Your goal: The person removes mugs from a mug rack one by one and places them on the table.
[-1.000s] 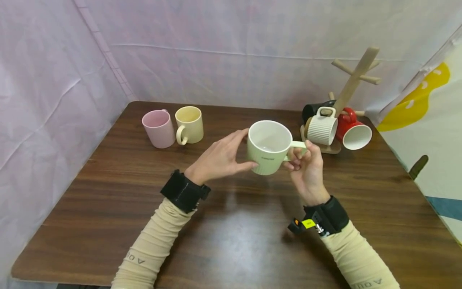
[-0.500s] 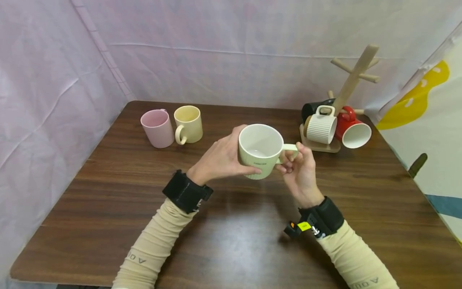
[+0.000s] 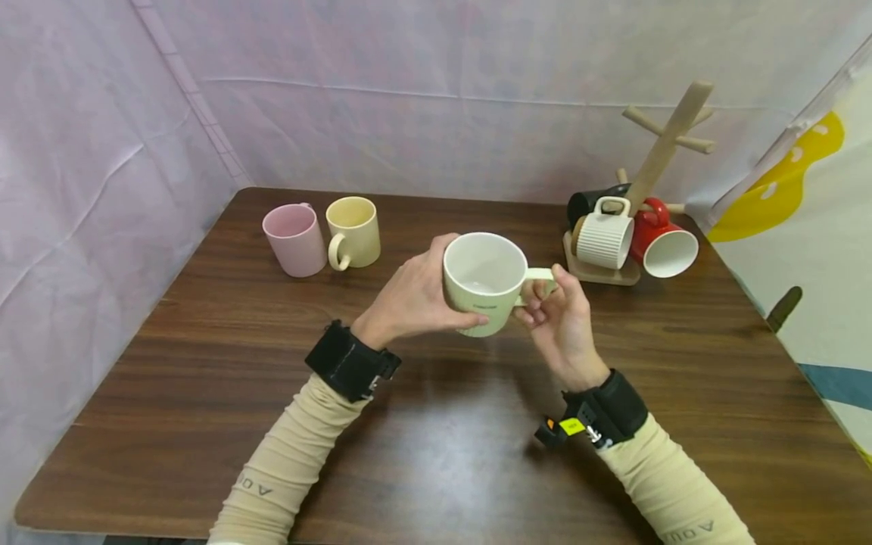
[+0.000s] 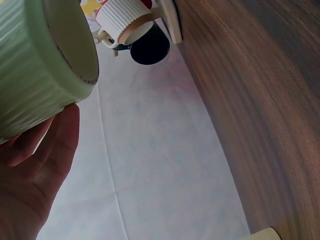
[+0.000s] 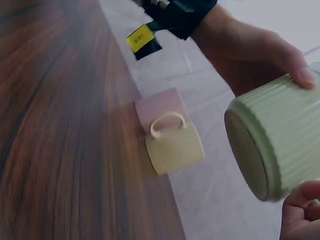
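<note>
Both hands hold a pale green mug (image 3: 485, 284) with a white inside, raised above the table. My left hand (image 3: 418, 295) grips its body from the left, with the thumb across the front below small dark lettering. On the other side, my right hand (image 3: 562, 325) pinches the mug's handle, which points right. Ribs run down the lower part of the mug (image 5: 280, 135) in the right wrist view, and its underside faces that camera. In the left wrist view the fingers of the left hand (image 4: 45, 155) lie against the mug's wall.
On the brown wooden table (image 3: 436, 454), a pink mug (image 3: 296, 241) and a yellow mug (image 3: 354, 233) stand at the back left. At the back right, a wooden mug tree (image 3: 671, 144) bears a white ribbed mug (image 3: 605, 241), a red mug (image 3: 664, 242) and a black mug (image 3: 587, 206).
The green mug has moved left and slightly down. My left hand has closed around its body, from a lighter touch, and my right hand has moved left with the handle.
</note>
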Tool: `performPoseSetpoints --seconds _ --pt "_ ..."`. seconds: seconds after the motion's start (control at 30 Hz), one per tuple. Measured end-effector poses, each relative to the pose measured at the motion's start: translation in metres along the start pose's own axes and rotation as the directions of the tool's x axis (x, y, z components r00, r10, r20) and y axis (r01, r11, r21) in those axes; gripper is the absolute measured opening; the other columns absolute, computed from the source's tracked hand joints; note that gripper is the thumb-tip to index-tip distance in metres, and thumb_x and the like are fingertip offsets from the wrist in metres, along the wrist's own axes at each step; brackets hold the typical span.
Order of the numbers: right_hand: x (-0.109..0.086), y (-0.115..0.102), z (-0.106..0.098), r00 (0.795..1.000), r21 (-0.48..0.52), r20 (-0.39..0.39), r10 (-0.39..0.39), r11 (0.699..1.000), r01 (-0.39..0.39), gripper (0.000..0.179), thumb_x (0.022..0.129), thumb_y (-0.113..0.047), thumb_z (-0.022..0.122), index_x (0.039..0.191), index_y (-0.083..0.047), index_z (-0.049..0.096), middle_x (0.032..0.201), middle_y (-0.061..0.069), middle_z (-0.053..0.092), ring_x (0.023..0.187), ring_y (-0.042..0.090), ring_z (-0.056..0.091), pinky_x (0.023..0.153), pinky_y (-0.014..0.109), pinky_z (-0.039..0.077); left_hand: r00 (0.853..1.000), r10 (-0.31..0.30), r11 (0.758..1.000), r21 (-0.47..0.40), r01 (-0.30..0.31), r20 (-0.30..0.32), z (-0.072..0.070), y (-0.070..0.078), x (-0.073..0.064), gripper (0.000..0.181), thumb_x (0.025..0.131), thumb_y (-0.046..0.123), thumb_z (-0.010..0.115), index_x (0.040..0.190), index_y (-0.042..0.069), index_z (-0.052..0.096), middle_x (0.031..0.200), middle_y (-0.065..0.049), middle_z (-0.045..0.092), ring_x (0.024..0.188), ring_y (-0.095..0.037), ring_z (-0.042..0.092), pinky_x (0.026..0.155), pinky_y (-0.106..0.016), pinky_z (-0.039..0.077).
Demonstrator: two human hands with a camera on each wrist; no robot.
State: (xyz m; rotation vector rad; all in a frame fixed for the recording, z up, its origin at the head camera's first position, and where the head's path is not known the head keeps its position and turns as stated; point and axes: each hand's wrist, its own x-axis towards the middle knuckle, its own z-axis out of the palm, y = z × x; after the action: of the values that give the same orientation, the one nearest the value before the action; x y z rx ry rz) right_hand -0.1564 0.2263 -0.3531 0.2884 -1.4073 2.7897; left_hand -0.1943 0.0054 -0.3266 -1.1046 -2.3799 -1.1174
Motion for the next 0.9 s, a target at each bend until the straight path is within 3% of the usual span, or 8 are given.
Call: performPoseSetpoints --seconds 0.2,0.4,0.57,0.63,0.73,0.8,0.83,0.9 --pt "0.004 -0.013 -0.007 0.991 -0.09 -0.122 -0.055 0.995 0.044 0.028 0.108 -0.029 0.045 0.09 -0.015 0.062 0.083 -0.001 0.056 0.059 0.01 0.044 0.058 0.021 0.037 0.998 0.004 1.0 0.003 -0.004 -0.058 -0.003 -0.004 -0.002 0.103 0.063 0.034 0.096 0.139 -0.006 0.039 0.126 -0.019 0.062 0.107 -0.03 0.066 0.088 -0.04 0.054" --pt "0.01 -0.033 -0.017 0.967 -0.22 -0.228 -0.111 0.974 0.06 0.028 0.105 -0.004 0.048 0.083 -0.01 0.064 0.079 0.001 0.06 0.064 0.012 0.052 0.06 0.023 0.045 0.995 -0.031 0.999 0.011 0.032 -0.094 -0.004 -0.006 -0.004 0.101 0.064 0.033 0.095 0.14 -0.005 0.039 0.124 -0.02 0.063 0.105 -0.031 0.066 0.086 -0.042 0.054" --pt "0.014 -0.043 -0.023 0.949 -0.459 -0.189 -0.252 0.877 0.141 0.023 0.1 0.002 0.055 0.083 -0.008 0.065 0.074 0.002 0.06 0.065 0.013 0.057 0.064 0.024 0.05 0.989 -0.06 0.998 0.026 0.064 -0.135 -0.003 -0.008 -0.004 0.101 0.064 0.032 0.095 0.139 -0.005 0.039 0.123 -0.021 0.063 0.105 -0.032 0.066 0.086 -0.043 0.055" --pt "0.014 -0.044 -0.026 0.937 -0.653 -0.088 -0.339 0.73 0.203 0.017 0.098 0.004 0.058 0.084 -0.002 0.065 0.072 0.002 0.061 0.064 0.01 0.058 0.063 0.021 0.049 0.986 -0.067 0.997 0.028 0.072 -0.149 -0.004 -0.01 -0.004 0.101 0.064 0.032 0.095 0.139 -0.006 0.039 0.123 -0.023 0.063 0.105 -0.033 0.066 0.086 -0.043 0.055" --pt "0.016 -0.043 -0.031 0.876 -0.891 0.16 -0.456 0.316 0.327 0.007 0.092 0.008 0.063 0.085 0.005 0.065 0.07 0.008 0.064 0.062 0.012 0.057 0.063 0.017 0.043 0.984 -0.08 0.996 0.03 0.086 -0.16 -0.004 -0.014 -0.004 0.101 0.064 0.03 0.095 0.139 -0.007 0.038 0.123 -0.024 0.062 0.106 -0.035 0.066 0.086 -0.043 0.055" --pt "0.017 -0.042 -0.035 0.821 -0.919 0.316 -0.476 0.061 0.39 0.004 0.088 0.01 0.066 0.085 0.008 0.065 0.071 0.012 0.063 0.062 0.016 0.056 0.062 0.017 0.039 0.983 -0.09 0.995 0.038 0.097 -0.161 -0.005 -0.016 -0.004 0.101 0.064 0.03 0.095 0.139 -0.007 0.038 0.123 -0.025 0.062 0.106 -0.036 0.066 0.086 -0.044 0.055" --pt "0.018 -0.041 -0.036 0.803 -0.914 0.369 -0.468 -0.027 0.405 0.005 0.086 0.01 0.067 0.084 0.006 0.066 0.071 0.014 0.063 0.062 0.019 0.056 0.062 0.019 0.038 0.982 -0.1 0.993 0.044 0.108 -0.16 -0.005 -0.017 -0.004 0.101 0.064 0.031 0.095 0.139 -0.007 0.038 0.123 -0.025 0.062 0.106 -0.036 0.066 0.086 -0.044 0.055" --pt "0.018 -0.041 -0.038 0.803 -0.901 0.42 -0.423 -0.093 0.423 0.007 0.084 0.01 0.068 0.082 0.004 0.066 0.071 0.013 0.063 0.061 0.022 0.056 0.061 0.024 0.039 0.979 -0.125 0.989 0.054 0.135 -0.16 -0.005 -0.02 -0.004 0.101 0.064 0.031 0.094 0.139 -0.007 0.038 0.123 -0.024 0.062 0.106 -0.036 0.065 0.087 -0.045 0.054"
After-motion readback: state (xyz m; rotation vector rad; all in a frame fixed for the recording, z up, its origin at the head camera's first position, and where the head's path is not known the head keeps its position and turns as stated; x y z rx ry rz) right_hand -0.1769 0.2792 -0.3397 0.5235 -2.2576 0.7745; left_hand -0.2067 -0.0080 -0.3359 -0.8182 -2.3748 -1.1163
